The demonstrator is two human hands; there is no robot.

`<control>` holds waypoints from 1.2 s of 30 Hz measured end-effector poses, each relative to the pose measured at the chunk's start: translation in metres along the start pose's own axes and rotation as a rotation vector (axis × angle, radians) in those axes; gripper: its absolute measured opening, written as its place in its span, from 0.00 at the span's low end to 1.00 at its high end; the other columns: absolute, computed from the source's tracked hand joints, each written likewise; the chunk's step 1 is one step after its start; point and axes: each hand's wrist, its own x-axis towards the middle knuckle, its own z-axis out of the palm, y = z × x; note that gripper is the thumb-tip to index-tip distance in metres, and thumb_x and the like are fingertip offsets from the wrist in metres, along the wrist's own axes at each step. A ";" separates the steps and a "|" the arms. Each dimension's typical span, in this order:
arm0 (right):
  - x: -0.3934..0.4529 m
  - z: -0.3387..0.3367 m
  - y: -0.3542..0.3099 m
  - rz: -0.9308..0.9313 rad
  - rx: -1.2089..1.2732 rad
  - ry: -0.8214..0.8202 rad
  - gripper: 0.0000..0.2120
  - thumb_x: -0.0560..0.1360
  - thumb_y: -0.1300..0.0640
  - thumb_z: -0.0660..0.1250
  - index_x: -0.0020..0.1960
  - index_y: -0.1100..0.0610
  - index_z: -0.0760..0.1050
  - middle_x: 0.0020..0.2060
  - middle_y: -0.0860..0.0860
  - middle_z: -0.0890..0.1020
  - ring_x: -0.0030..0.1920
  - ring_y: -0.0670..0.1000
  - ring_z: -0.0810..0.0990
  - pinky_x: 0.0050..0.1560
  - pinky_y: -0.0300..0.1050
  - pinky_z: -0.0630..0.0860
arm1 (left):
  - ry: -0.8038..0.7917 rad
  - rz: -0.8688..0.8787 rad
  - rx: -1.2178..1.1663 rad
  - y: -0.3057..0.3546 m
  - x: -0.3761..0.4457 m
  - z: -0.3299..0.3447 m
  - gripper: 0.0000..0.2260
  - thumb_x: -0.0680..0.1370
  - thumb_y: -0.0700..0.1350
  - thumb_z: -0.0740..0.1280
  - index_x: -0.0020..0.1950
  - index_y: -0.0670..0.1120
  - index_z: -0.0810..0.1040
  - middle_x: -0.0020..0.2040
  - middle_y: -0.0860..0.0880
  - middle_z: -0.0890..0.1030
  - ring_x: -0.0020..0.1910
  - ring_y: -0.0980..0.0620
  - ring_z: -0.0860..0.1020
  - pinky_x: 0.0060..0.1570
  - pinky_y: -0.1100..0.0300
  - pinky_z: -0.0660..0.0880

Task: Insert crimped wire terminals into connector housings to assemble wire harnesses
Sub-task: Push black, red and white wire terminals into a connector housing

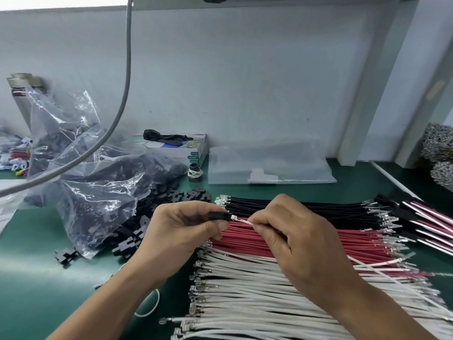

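Glossy plastic bag (98,192), matt green mat (36,278)

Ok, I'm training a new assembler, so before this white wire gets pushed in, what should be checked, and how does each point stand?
1. Housing held firm: ok, the left hand grips the black connector housing.
2. Wire held near its end: ok, the right hand pinches the white wire just behind the terminal.
3. Terminal lined up with the housing opening: ok, its tip sits at the housing's mouth.
4. Terminal turned the right way for the cavity: cannot tell, too small.
5. Correct cavity chosen: cannot tell, the openings are hidden.
6. Wire's far end free: ok, it trails loose over the red wires.
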 end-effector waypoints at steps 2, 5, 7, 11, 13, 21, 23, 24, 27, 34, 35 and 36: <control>0.001 -0.001 0.000 -0.028 0.017 0.012 0.07 0.79 0.53 0.66 0.50 0.51 0.83 0.43 0.42 0.77 0.38 0.43 0.78 0.36 0.43 0.78 | 0.005 0.004 0.004 0.001 0.000 0.001 0.10 0.67 0.39 0.77 0.47 0.46 0.89 0.42 0.36 0.86 0.37 0.44 0.84 0.43 0.58 0.83; 0.001 0.001 0.000 -0.069 -0.028 0.018 0.07 0.79 0.53 0.66 0.50 0.51 0.83 0.42 0.43 0.77 0.37 0.43 0.77 0.34 0.43 0.78 | -0.019 -0.015 -0.031 0.001 -0.001 0.002 0.11 0.66 0.40 0.78 0.47 0.44 0.89 0.42 0.36 0.86 0.37 0.45 0.84 0.42 0.59 0.83; 0.001 0.001 0.001 -0.084 -0.056 0.026 0.07 0.79 0.53 0.66 0.50 0.52 0.83 0.42 0.44 0.78 0.37 0.44 0.78 0.33 0.44 0.78 | -0.044 -0.024 -0.034 0.001 -0.001 0.002 0.12 0.66 0.42 0.79 0.48 0.44 0.89 0.43 0.37 0.86 0.38 0.44 0.85 0.43 0.59 0.83; 0.000 0.001 0.001 -0.126 -0.145 0.007 0.05 0.80 0.56 0.67 0.50 0.53 0.82 0.42 0.45 0.77 0.37 0.47 0.77 0.32 0.47 0.77 | -0.102 -0.003 0.025 0.001 -0.002 0.001 0.09 0.69 0.39 0.78 0.48 0.45 0.89 0.42 0.39 0.87 0.39 0.47 0.84 0.44 0.59 0.82; 0.000 0.003 0.001 -0.089 -0.079 0.005 0.06 0.80 0.54 0.66 0.49 0.52 0.81 0.43 0.43 0.77 0.38 0.45 0.77 0.34 0.46 0.77 | -0.138 -0.006 0.022 0.002 -0.004 0.000 0.09 0.70 0.39 0.78 0.49 0.44 0.89 0.43 0.40 0.87 0.39 0.49 0.84 0.43 0.61 0.82; -0.005 0.017 -0.004 -0.152 -0.155 0.014 0.02 0.78 0.61 0.69 0.49 0.56 0.80 0.42 0.49 0.76 0.37 0.50 0.77 0.32 0.49 0.77 | -0.182 0.003 0.101 -0.001 -0.006 0.005 0.07 0.72 0.42 0.79 0.50 0.47 0.89 0.42 0.42 0.87 0.38 0.52 0.83 0.42 0.63 0.80; -0.004 0.016 -0.002 -0.115 -0.106 0.032 0.04 0.80 0.56 0.67 0.51 0.53 0.80 0.43 0.46 0.76 0.38 0.48 0.77 0.34 0.46 0.77 | -0.149 -0.010 0.057 -0.001 -0.005 0.005 0.08 0.71 0.43 0.80 0.49 0.46 0.89 0.41 0.42 0.87 0.37 0.52 0.83 0.41 0.64 0.80; -0.003 0.013 0.000 -0.077 -0.080 0.044 0.07 0.81 0.52 0.64 0.51 0.51 0.80 0.44 0.44 0.76 0.38 0.45 0.77 0.35 0.43 0.76 | -0.131 -0.018 0.040 -0.001 -0.004 0.003 0.09 0.70 0.43 0.80 0.49 0.45 0.89 0.40 0.42 0.87 0.37 0.52 0.83 0.40 0.65 0.79; -0.001 0.008 0.001 -0.032 -0.074 0.059 0.10 0.81 0.48 0.62 0.47 0.50 0.78 0.42 0.41 0.74 0.37 0.42 0.74 0.35 0.40 0.74 | -0.097 -0.036 0.021 -0.002 -0.003 0.001 0.09 0.70 0.42 0.79 0.49 0.44 0.89 0.40 0.41 0.87 0.36 0.51 0.83 0.39 0.65 0.79; -0.005 0.015 -0.001 -0.136 -0.174 0.035 0.08 0.81 0.56 0.64 0.44 0.55 0.76 0.41 0.47 0.74 0.38 0.47 0.73 0.37 0.43 0.75 | -0.103 -0.046 0.087 -0.005 -0.008 0.003 0.07 0.69 0.42 0.79 0.46 0.44 0.89 0.38 0.39 0.86 0.34 0.50 0.82 0.38 0.64 0.80; -0.005 0.015 -0.001 -0.147 -0.182 0.033 0.08 0.81 0.56 0.64 0.44 0.55 0.76 0.41 0.47 0.74 0.38 0.47 0.73 0.38 0.43 0.75 | -0.102 -0.040 0.082 -0.005 -0.008 0.004 0.08 0.68 0.43 0.79 0.46 0.44 0.89 0.37 0.39 0.85 0.33 0.50 0.82 0.37 0.64 0.80; -0.006 0.015 0.000 -0.157 -0.194 0.041 0.08 0.81 0.56 0.65 0.43 0.55 0.76 0.41 0.47 0.74 0.38 0.47 0.72 0.38 0.44 0.75 | -0.101 -0.036 0.077 -0.004 -0.008 0.005 0.09 0.68 0.43 0.79 0.46 0.44 0.89 0.37 0.38 0.85 0.33 0.50 0.82 0.37 0.64 0.80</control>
